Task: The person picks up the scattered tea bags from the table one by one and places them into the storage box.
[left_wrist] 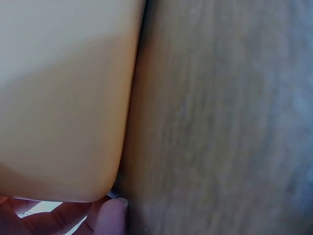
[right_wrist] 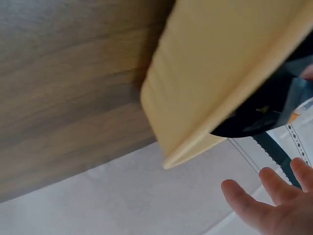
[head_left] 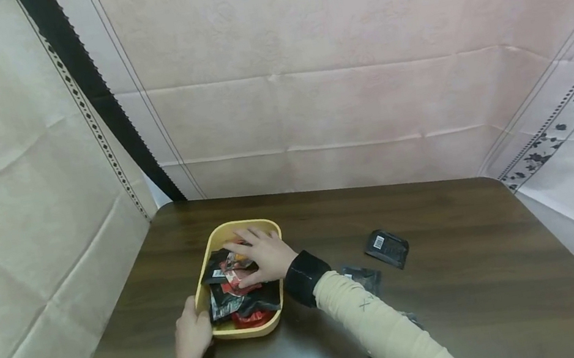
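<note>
A yellow plastic basket (head_left: 249,332) stands at the left of the table, filled with black and red snack packets (head_left: 226,302). My left hand (head_left: 192,334) grips the basket's left side near its front corner; in the left wrist view its fingers (left_wrist: 110,218) lie along the edge of the basket wall (left_wrist: 63,117). Over the packets, my right hand (head_left: 266,257) reaches in with fingers spread. The right wrist view has those fingers (right_wrist: 244,200) extended past a black packet (right_wrist: 259,107) that shows above the basket's rim.
Right of the basket, a black packet (head_left: 387,249) lies on the brown wooden table (head_left: 479,274). Another dark packet (head_left: 363,278) is partly behind my right forearm, with more dark packaging (head_left: 412,320) farther down. Light cloth (head_left: 337,103) hangs behind the table.
</note>
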`<state>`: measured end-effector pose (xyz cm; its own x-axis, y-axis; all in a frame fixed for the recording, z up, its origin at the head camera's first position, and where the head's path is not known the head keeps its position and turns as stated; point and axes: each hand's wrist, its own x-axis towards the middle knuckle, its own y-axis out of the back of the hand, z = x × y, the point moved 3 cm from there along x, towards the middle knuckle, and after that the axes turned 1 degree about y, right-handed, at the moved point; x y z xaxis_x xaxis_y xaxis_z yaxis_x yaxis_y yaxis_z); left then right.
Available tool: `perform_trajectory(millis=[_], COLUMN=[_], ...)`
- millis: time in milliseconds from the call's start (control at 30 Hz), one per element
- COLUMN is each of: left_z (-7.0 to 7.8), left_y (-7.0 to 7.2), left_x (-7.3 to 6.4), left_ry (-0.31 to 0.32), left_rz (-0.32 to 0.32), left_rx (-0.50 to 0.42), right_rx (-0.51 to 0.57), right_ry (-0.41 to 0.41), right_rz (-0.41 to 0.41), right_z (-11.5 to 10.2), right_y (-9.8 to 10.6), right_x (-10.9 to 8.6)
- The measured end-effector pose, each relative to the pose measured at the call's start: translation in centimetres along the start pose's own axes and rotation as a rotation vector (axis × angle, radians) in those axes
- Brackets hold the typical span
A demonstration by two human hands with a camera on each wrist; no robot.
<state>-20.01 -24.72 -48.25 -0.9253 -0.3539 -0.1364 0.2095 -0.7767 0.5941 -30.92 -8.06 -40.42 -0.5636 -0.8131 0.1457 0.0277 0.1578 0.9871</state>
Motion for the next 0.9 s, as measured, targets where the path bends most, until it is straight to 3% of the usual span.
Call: perform_trajectory(millis=[200,367,667,900], left_z=[0.2,0.3,0.1,0.3], left_y=[-0.1,0.1,0.1,-0.2], left_x=[0.0,-0.1,-0.2,-0.4], left_ry=[-0.005,-0.010,0.001,0.005], left_rz=[-0.016,-0.019,-0.032,-0.041], left_rx=[0.004,0.006,0.011,0.017], right_rx=[0.038,0.083,0.061,0.084], right_ry=[-0.059,-0.120,-0.323,-0.459], right_rz=[-0.008,0.020,0.031,0.034], right_z=[1.2,3.5,11.0,15.0], right_y=[0.1,0.0,-1.4,-2.1], right_x=[-1.6,-3.6,-10.6,-15.8])
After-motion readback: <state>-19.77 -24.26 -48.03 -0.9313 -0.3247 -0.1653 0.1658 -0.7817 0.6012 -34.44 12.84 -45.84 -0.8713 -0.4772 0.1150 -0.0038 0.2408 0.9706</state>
